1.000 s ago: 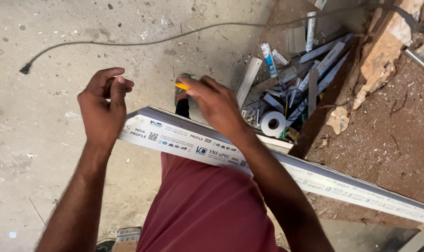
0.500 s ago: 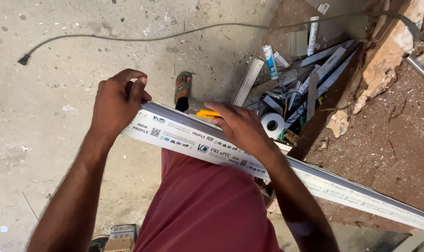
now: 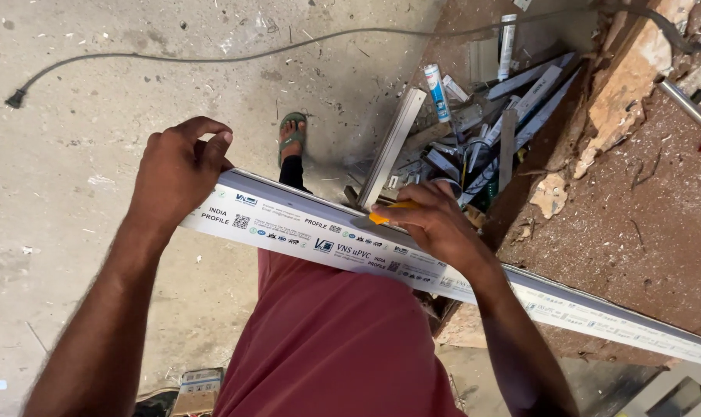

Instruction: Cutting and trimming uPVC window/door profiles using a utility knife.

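Two hands work over a dusty concrete floor (image 3: 95, 116). The left hand (image 3: 179, 174) clamps the white profile strip's (image 3: 304, 225) end; its length runs rightward past the right hand (image 3: 435, 224), closed on a yellow cutter (image 3: 389, 216).

Left hand (image 3: 176, 174) gripping white profile (image 3: 304, 224), right hand (image 3: 431, 224) holding yellow tool (image 3: 389, 216)

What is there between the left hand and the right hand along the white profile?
In the head view, only the profile's printed white face lies between the left hand and the right hand; nothing rests on that stretch.
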